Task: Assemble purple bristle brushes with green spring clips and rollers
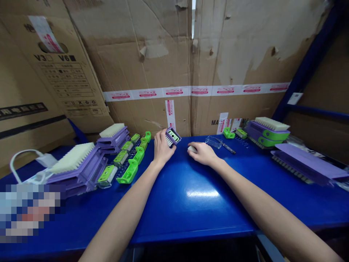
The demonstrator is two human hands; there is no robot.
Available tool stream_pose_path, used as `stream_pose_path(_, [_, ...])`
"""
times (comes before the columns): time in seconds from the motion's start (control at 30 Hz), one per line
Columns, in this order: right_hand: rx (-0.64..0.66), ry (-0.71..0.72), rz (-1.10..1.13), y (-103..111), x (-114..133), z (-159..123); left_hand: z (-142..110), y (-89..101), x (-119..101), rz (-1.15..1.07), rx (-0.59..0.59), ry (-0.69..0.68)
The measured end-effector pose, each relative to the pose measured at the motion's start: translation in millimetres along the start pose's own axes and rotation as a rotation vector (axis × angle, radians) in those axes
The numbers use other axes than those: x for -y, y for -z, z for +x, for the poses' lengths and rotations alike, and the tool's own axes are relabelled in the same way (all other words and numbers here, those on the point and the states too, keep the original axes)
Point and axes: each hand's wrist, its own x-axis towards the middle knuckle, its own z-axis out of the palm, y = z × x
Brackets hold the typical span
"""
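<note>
My left hand [163, 147] is closed around a purple brush [177, 139] with pale bristles, its end turned up to show a light green piece with a dark hole. My right hand [204, 153] is closed on a small white object [192, 149]; most of it is hidden by the fingers, so its kind is unclear. Just beyond the right hand lie a clear plastic box [213, 142] and a thin tool with a metal end [228, 148], perhaps a screwdriver. Both hands are over the blue table [174, 203], a little apart.
On the left stand stacked purple brushes [81, 167], boxes with green tops [107, 175], green brackets [130, 171] and a white cable [13, 163]. Purple brushes with green ends [274, 136] and a purple brush lying bristles down [305, 160] are right. Cardboard [152, 65] walls the back.
</note>
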Motion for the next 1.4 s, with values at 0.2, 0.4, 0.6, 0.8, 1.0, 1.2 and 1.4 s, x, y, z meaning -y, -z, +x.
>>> stream_pose_path(0.2, [-0.22,-0.125,0.217,-5.7,-11.1,7.1,-1.5,2.5,0.6,0.165,0.125,-0.129])
stream_pose_path(0.4, [-0.338,-0.162,0.476,-11.6,-13.3,10.0,-1.2,3.0,-0.5,0.285,0.234,-0.277])
stream_pose_path(0.6, [-0.315,-0.183,0.637,-17.2,-13.2,11.4,-1.0,4.0,-4.4,0.272,0.268,-0.324])
stream_pose_path(0.8, [-0.271,-0.176,0.685,-22.7,-15.2,12.3,-0.4,7.3,-12.1,0.308,0.338,-0.378])
stream_pose_path(1.0, [-0.323,-0.193,0.766,-23.9,-20.9,14.8,-0.7,8.3,-15.1,0.307,0.337,-0.404])
stream_pose_path(1.2, [-0.294,-0.236,0.92,-26.9,-20.6,17.6,-1.0,7.1,-15.3,0.325,0.336,-0.427])
stream_pose_path(1.4, [-0.216,-0.207,0.913,-28.6,-19.1,16.5,-1.3,5.3,-14.8,0.307,0.346,-0.451])
